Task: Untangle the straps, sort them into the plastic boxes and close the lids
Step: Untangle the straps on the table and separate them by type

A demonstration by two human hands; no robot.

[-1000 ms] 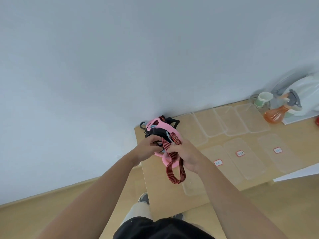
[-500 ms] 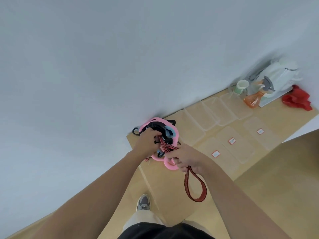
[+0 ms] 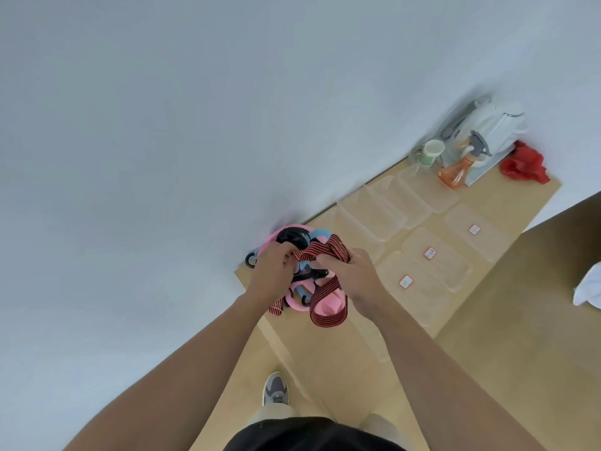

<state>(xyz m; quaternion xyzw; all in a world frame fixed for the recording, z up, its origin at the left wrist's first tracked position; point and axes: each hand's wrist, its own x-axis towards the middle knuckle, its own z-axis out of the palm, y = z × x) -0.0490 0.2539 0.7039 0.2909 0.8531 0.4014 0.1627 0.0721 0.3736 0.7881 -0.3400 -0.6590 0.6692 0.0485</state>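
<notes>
A tangle of straps lies in a pink basket (image 3: 327, 305) at the table's left end: a red-and-black striped strap (image 3: 325, 315), a blue strap (image 3: 317, 235) and black hooks (image 3: 309, 275). My left hand (image 3: 271, 275) grips the tangle on its left side. My right hand (image 3: 353, 275) pinches the striped strap, whose loop hangs below over the basket. Three clear plastic boxes with red-framed labels (image 3: 429, 271) stand in a row to the right. Their clear lids (image 3: 387, 216) lie behind them along the wall.
At the table's far right end stand an orange spray bottle (image 3: 455, 170), a green-and-white cup (image 3: 431, 153), a white appliance (image 3: 491, 128) and a red cloth (image 3: 523, 166). The wall runs along the table's back. My shoe (image 3: 275, 388) is on the floor below.
The striped strap's loop, which hung long and low below my right hand, is now gathered up shorter over the basket. My head view has shifted, showing more of the table's right end.
</notes>
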